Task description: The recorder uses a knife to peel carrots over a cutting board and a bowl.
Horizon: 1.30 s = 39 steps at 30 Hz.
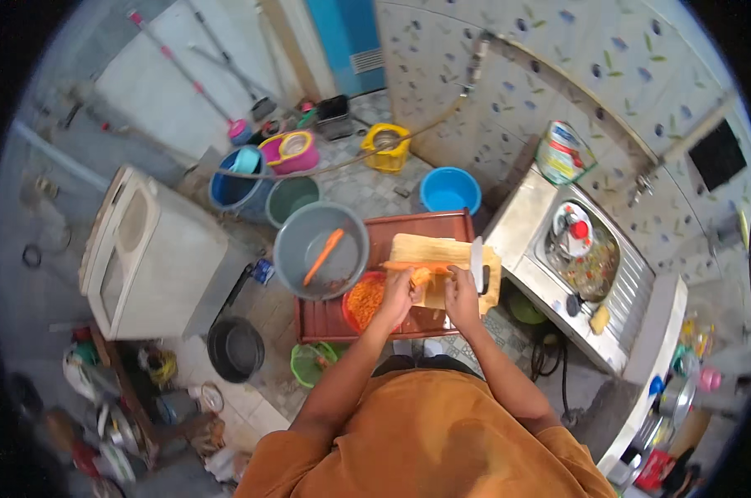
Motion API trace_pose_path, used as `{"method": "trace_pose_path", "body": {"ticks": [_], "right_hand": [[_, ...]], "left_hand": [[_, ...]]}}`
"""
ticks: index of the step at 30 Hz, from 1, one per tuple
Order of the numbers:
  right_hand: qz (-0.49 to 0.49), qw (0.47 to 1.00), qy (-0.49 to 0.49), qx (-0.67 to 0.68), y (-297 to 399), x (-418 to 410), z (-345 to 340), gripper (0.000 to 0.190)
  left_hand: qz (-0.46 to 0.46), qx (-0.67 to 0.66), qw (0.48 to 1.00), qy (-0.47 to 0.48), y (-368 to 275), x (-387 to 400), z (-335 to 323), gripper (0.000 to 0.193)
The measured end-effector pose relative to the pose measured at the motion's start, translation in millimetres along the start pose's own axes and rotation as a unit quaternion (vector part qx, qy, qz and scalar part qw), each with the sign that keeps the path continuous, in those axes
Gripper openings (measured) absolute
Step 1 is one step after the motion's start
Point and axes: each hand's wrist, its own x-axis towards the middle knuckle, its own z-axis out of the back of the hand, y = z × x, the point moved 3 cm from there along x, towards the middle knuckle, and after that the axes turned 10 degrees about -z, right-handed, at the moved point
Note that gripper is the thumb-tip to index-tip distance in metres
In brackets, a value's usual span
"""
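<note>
A wooden cutting board (419, 246) lies on a reddish-brown table (412, 223) in front of me. Across it runs a long orange carrot (397, 266). Cut carrot pieces (421, 277) are held in the fingers of my left hand (399, 295), over the board's near left part. My right hand (464, 295) has its fingertips at the carrot's right end; whether they grip it is unclear. Just beyond that hand, a knife (477, 252) rests on the board's right side, its handle partly hidden. Finely cut orange carrot (364, 302) fills a red bowl (348, 314) beside my left wrist.
A grey basin (288, 249) holding one carrot (322, 258) stands at the table's left. On the floor are a blue basin (450, 190), a green basket (307, 361) and a black bucket (237, 350). The steel sink (637, 261) at right contains dishes and food scraps.
</note>
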Motion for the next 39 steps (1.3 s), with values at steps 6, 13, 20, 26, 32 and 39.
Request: {"method": "trace_pose_path", "body": {"ticks": [6, 13, 20, 26, 32, 39], "right_hand": [[0.018, 0.965, 0.246, 0.091, 8.3, -58.7, -43.5, 0.021], [0.028, 0.889, 0.456, 0.011, 10.5, -135.8, -106.6, 0.031], [0.039, 0.766, 0.617, -0.175, -21.7, -158.4, -131.2, 0.031], [0.019, 0.797, 0.563, -0.218, -44.0, -167.2, -130.6, 0.024], [-0.068, 0.843, 0.495, -0.2, -38.8, -183.5, -119.8, 0.025], [-0.013, 0.986, 0.117, -0.118, -19.2, -137.2, -61.2, 0.021]], "left_hand": [[0.064, 0.007, 0.996, -0.061, 10.8, -84.8, 23.6, 0.021], [0.111, -0.038, 0.973, -0.198, 57.3, -198.7, 137.2, 0.025], [0.033, -0.179, 0.873, -0.452, 110.2, -287.8, 275.8, 0.028], [-0.039, -0.114, 0.859, -0.498, 102.4, -313.4, 386.0, 0.028], [0.022, 0.045, 0.862, -0.504, 74.8, -313.0, 423.7, 0.035], [0.106, 0.023, 0.892, -0.439, 56.9, -248.6, 376.6, 0.033]]}}
